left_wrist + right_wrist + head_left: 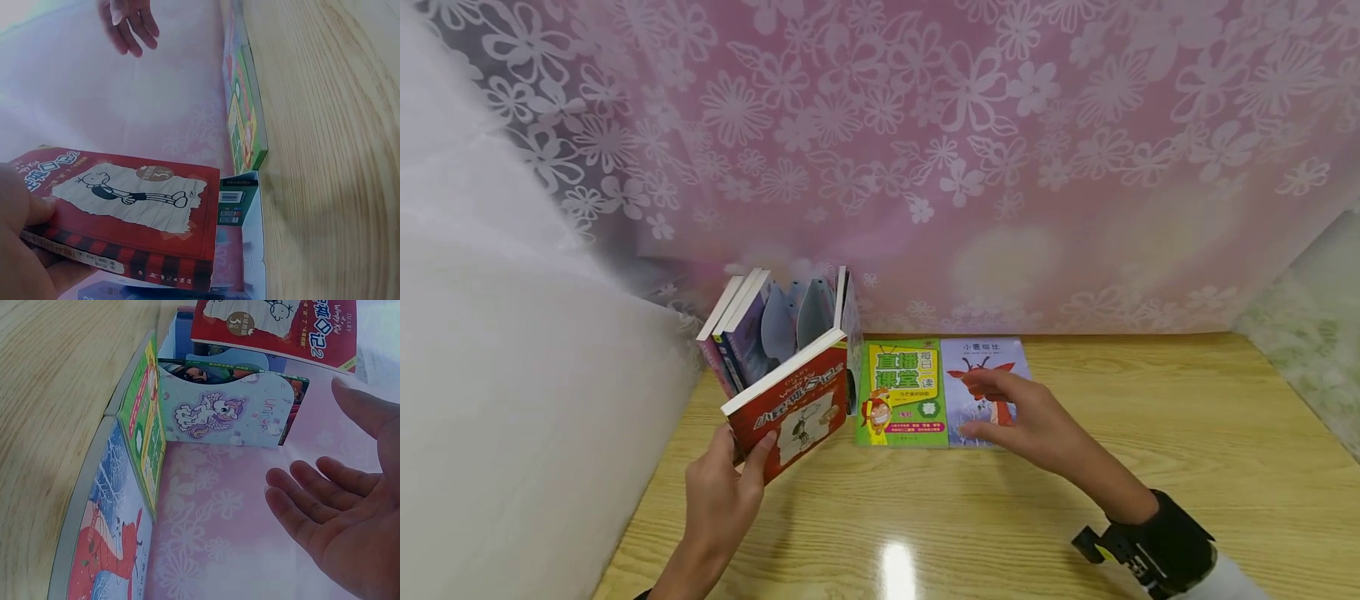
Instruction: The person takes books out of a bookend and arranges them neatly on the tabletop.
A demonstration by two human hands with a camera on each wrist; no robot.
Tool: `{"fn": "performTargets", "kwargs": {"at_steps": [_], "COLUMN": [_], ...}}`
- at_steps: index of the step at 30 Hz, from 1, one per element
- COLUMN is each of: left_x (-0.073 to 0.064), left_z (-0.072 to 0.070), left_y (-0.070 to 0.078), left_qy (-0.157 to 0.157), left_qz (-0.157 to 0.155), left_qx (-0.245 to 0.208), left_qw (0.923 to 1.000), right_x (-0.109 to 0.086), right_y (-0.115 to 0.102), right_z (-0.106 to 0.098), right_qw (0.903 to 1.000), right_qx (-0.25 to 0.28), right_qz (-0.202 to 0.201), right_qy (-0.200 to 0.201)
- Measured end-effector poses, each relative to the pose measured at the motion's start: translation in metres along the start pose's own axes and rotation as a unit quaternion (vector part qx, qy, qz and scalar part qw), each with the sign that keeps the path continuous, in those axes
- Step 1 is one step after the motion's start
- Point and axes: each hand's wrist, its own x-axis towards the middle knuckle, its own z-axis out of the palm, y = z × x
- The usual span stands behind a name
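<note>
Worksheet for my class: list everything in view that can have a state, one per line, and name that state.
Red Diary of a Wimpy Kid book: closed, tilted, held
Left grip: holding that book, thumb on its cover
Right grip: holding nothing, thumb and fingers apart
Green reading book: closed, lying flat
Deer picture book: closed, lying flat
Unicorn book rack: upright, partly filled
Pink floral cloth: hanging

A white glare (898, 571) is thrown on the evenly lit tabletop (1120, 467), nearer the camera between the left hand (724, 483) and right hand (1033, 417); a soft shadow (784, 508) is cast beside the left. Both wrist views are hazed, and the cloth (250, 550) past the right thumb is bleached.
</note>
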Motion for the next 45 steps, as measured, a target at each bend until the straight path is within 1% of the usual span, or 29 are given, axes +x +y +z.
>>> {"fn": "performTargets", "kwargs": {"at_steps": [3, 8, 10, 13, 15, 21, 25, 30, 36, 39, 45], "left_x": [-0.001, -0.003, -0.003, -0.005, -0.006, -0.011, -0.013, -0.016, -0.021, -0.023, -0.026], "left_z": [0.000, 0.003, 0.005, 0.008, 0.010, 0.016, 0.019, 0.022, 0.025, 0.027, 0.029], "left_y": [0.003, 0.009, 0.012, 0.015, 0.017, 0.020, 0.023, 0.028, 0.032, 0.033, 0.036], "left_qy": [-0.005, -0.019, -0.031, -0.045, -0.054, -0.059, -0.073, -0.094, -0.099, -0.103, -0.113], "left_qz": [0.004, 0.007, -0.001, -0.002, -0.001, 0.025, 0.027, 0.029, 0.066, 0.078, 0.076], "left_qx": [-0.008, -0.041, -0.061, -0.076, -0.079, -0.073, -0.079, -0.090, -0.112, -0.124, -0.115], "left_qw": [1.0000, 0.9989, 0.9977, 0.9961, 0.9954, 0.9953, 0.9939, 0.9911, 0.9866, 0.9838, 0.9840], "right_x": [0.002, 0.004, 0.004, 0.003, 0.003, 0.003, 0.003, 0.002, 0.000, 0.000, -0.001], "right_y": [-0.003, -0.005, -0.007, -0.009, -0.010, -0.013, -0.014, -0.016, -0.017, -0.017, -0.018], "right_z": [0.001, 0.005, 0.007, 0.010, 0.013, 0.018, 0.020, 0.022, 0.028, 0.031, 0.040], "right_qw": [0.9999, 0.9992, 0.9988, 0.9987, 0.9985, 0.9980, 0.9981, 0.9971, 0.9936, 0.9935, 0.9949], "right_qx": [0.006, 0.029, 0.035, 0.037, 0.037, 0.037, 0.033, 0.044, 0.068, 0.063, 0.040], "right_qz": [-0.007, -0.022, -0.027, -0.024, -0.026, -0.030, -0.018, 0.001, 0.028, 0.021, 0.009], "right_qy": [-0.010, -0.018, -0.021, -0.027, -0.029, -0.041, -0.048, -0.062, -0.086, -0.092, -0.092]}}
